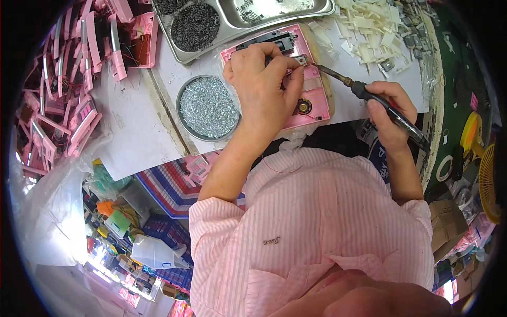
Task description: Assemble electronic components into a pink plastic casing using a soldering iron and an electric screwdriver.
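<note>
1. Your pink plastic housing (319, 100) lies open in front of you on the desk (134, 105), just beyond the near edge, with the metal tray (226, 30) behind it and the round dish (183, 118) of small silvery pieces to its left.
2. Your left hand (261, 79) rests over the housing, thumb and forefinger drawn in close at a small metal piece (301, 59). Whether they pinch it or only press it down, you cannot tell from this angle.
3. Your right hand (390, 112) is closed around the black handle of a slim tool (361, 90), probably a soldering iron; its thin tip reaches the housing beside that metal piece.
4. Expect the housing to be light and stiff, with a smooth surface that may slide under a sideways push; steady it by its rim, away from the round gold-and-black part (304, 106).
5. The metal piece looks tiny and easy to lose, so hold it at its edges.
6. Keep your grip on the tool's handle; treat the metal end as hot.
</note>
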The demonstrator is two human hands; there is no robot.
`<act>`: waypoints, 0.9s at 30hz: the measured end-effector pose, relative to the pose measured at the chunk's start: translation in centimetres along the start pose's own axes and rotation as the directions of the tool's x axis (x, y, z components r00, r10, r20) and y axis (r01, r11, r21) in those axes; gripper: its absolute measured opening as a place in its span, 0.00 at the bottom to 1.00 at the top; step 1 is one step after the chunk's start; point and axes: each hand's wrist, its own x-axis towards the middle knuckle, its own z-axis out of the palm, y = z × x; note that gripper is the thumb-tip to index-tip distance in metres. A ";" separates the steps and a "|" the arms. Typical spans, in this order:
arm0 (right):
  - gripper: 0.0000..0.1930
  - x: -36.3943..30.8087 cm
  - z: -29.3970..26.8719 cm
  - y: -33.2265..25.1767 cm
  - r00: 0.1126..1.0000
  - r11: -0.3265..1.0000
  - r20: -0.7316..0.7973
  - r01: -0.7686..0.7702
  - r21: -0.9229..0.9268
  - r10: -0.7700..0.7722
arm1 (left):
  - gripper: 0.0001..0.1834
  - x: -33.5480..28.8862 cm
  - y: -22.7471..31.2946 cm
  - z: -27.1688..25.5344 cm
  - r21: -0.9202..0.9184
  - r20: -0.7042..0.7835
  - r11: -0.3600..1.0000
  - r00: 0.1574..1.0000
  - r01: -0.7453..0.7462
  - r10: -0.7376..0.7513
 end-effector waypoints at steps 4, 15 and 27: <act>0.12 0.2 0.3 0.1 1.000 0.999 0.010 0.030 -0.023 -0.030 | 0.07 0.0 0.0 -0.1 0.012 0.002 1.000 1.000 0.002 -0.002; 0.13 2.5 -0.1 0.7 0.761 0.682 0.340 0.647 -0.340 -0.552 | 0.07 0.0 0.1 0.0 0.036 0.006 0.999 1.000 -0.003 0.003; 0.14 2.6 -1.0 0.2 0.783 0.744 0.248 0.621 -0.246 -0.571 | 0.07 0.0 0.3 0.1 0.080 -0.009 0.997 1.000 -0.021 0.021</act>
